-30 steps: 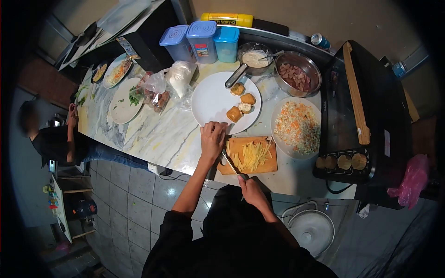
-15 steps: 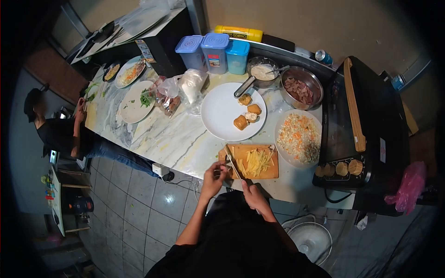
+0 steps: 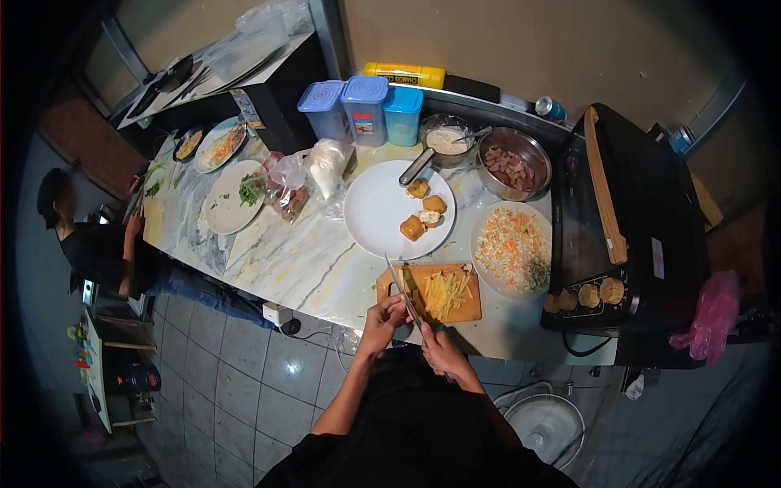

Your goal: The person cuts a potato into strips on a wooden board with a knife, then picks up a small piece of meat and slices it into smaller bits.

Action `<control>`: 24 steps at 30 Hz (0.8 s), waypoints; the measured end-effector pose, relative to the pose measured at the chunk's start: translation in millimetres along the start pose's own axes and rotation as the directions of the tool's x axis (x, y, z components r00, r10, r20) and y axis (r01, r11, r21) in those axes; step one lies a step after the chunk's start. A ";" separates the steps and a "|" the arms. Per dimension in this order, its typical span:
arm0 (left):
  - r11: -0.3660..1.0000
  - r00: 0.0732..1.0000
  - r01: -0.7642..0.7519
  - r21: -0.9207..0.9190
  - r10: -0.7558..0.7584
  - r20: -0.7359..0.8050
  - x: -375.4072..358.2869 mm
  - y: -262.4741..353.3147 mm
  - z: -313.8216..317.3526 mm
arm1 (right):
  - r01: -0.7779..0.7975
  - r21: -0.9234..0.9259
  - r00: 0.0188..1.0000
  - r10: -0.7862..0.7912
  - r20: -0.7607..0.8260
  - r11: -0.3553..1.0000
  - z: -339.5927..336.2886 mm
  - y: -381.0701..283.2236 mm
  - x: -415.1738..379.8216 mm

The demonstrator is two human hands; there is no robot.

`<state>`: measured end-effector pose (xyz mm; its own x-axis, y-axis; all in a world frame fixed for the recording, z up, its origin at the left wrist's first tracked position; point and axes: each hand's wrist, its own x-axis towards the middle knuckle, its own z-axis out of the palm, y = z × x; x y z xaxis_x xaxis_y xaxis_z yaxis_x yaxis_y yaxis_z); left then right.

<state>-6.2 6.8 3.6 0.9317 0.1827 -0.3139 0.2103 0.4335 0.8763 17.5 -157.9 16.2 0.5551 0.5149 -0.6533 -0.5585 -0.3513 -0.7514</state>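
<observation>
My right hand is closed around the handle of a kitchen knife, whose blade points up and away over the left part of a wooden cutting board. My left hand has its fingers curled together beside the blade, near the board's front left corner. Whether it touches the blade or pinches a small piece cannot be made out. Thin pale-yellow strips lie in a pile on the board, to the right of the blade.
Behind the board is a white plate with fried pieces. To the right are a plate of shredded vegetables, a steel bowl of meat and a black oven. A bowl of batter stands behind. A person stands at the far left.
The view has shifted slightly. My left hand has moved in closer to the knife blade, and the knife now sits a little nearer to me, over the board's left part.
</observation>
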 end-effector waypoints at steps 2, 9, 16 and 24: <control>1.000 1.000 -0.005 0.004 0.005 0.007 1.1 -0.2 1.5 | -0.047 0.101 0.998 0.043 0.045 0.994 -0.9 -2.3 -2.0; 0.998 0.999 -0.034 0.054 0.034 -0.006 1.1 -3.7 0.8 | -0.129 0.221 0.984 0.097 0.148 0.967 -5.7 -8.7 -6.3; 0.999 1.000 -0.009 0.035 0.008 0.011 5.0 -7.3 -7.2 | -0.180 0.244 0.970 0.131 0.204 0.953 -6.9 -11.2 -3.3; 0.997 0.998 0.053 -0.062 -0.055 -0.040 11.5 -11.2 -12.3 | -0.256 0.321 0.938 0.154 0.311 0.912 -12.9 -16.2 -1.1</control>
<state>-1.5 14.9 -14.3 0.9059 0.1936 -0.3765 0.2405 0.4965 0.8341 33.9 -162.9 27.9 0.2428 0.6720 -0.6996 -0.8491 -0.2016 -0.4882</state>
